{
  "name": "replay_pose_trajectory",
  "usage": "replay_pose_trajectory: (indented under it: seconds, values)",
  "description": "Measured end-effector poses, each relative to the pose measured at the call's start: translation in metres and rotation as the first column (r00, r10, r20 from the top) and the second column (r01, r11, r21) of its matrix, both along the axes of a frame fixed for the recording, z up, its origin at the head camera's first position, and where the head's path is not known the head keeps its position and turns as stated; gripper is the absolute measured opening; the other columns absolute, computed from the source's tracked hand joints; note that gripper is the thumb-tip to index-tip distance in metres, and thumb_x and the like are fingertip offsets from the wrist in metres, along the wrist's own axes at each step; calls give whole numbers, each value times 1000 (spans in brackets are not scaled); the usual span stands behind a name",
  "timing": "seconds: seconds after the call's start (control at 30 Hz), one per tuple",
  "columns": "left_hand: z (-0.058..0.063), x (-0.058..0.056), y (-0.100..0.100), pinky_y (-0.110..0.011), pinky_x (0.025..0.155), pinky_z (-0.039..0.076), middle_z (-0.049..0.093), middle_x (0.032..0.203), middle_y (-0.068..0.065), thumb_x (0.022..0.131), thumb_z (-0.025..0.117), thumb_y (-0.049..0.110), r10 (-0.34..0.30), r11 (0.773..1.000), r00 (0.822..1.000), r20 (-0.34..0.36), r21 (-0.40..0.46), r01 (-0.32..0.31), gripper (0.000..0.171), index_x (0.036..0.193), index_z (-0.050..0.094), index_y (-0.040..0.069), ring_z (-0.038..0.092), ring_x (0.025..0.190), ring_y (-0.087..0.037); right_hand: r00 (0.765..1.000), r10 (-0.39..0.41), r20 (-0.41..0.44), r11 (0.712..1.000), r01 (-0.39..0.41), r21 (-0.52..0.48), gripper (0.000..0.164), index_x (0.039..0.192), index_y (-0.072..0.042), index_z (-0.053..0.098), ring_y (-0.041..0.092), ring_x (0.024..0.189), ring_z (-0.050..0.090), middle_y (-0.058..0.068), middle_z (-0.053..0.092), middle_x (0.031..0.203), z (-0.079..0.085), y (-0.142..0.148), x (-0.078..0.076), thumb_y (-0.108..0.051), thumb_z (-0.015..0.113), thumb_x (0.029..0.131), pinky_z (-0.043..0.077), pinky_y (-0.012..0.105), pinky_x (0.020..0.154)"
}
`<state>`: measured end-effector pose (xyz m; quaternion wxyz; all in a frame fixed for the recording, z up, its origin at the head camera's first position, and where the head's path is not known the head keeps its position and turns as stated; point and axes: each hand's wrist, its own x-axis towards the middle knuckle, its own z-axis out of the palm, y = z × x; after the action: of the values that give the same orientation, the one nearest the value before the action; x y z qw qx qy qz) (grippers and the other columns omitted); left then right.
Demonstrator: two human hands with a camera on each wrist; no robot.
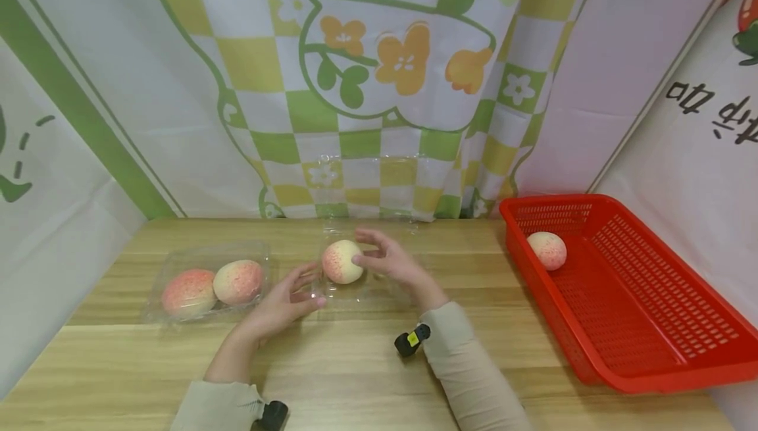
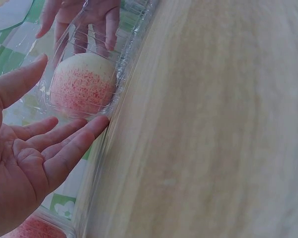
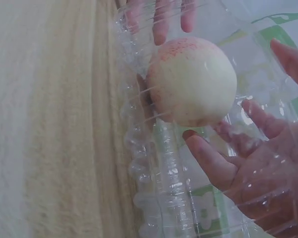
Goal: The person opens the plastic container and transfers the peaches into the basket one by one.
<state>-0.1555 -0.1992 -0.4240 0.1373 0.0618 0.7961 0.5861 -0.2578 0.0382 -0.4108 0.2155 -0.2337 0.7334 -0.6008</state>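
Note:
A pink and cream peach (image 1: pixel 342 262) sits in the left part of a clear plastic clamshell box (image 1: pixel 379 294), whose lid stands raised at the back. My right hand (image 1: pixel 387 261) is over the box at the peach's right side, fingers spread and loosely bent, a fingertip right at the peach in the right wrist view. My left hand (image 2: pixel 30 153) lies palm up at the box's left edge, its fingers straight and its thumb apart. Both hands flank the peach, seen through clear plastic in the right wrist view (image 3: pixel 193 82).
To the left, another clear box (image 1: pixel 260 251) holds two peaches (image 1: pixel 188 293). A red perforated basket (image 1: pixel 639 299) stands at the right with one peach (image 1: pixel 547 251) by its left wall. A checkered cloth (image 1: pixel 367 102) hangs behind the wooden table (image 1: pixel 337 378).

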Motion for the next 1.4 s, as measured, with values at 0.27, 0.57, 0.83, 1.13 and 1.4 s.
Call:
replay_pose_trajectory:
  seconds: [0.27,0.57,0.83,1.13,1.4]
  values:
    - [3,0,1,-63,109,41,21,161,-29,97,65,26,-12,1000,1000,-7,2,12,80,158,16,8,26,142,-59,1000,4,15,998,-5,64,70,154,-9,33,41,134,49,13,35,160,-2,-3,-2,-17,67,94,46,56,106]
    - [5,1,0,-63,111,39,20,161,-29,97,65,24,-4,1000,1000,-1,8,4,80,157,15,7,24,143,-58,997,83,2,993,-83,78,76,155,-8,29,37,123,58,18,34,158,-5,-11,-3,-11,70,91,52,43,100]
    - [-1,3,0,-63,110,39,20,161,-28,97,65,24,-2,1000,1000,-4,8,2,79,157,16,7,25,142,-58,997,82,-5,990,-81,118,82,156,-13,31,31,116,59,16,39,152,-10,-16,0,-6,74,86,54,42,97]
    - [1,4,1,-63,109,41,21,161,-29,98,63,25,-19,1000,999,-27,2,19,78,157,15,5,26,141,-59,999,22,-31,986,-17,166,82,154,-14,34,36,121,57,19,44,148,-13,-24,-3,-4,75,84,52,46,101]
    - [4,4,2,-63,110,39,20,161,-30,98,64,26,-14,1000,1000,-21,19,14,79,157,15,7,24,142,-59,995,81,-63,973,-65,224,81,154,-10,34,38,130,50,19,42,151,-10,-25,-3,-6,76,85,48,49,105]
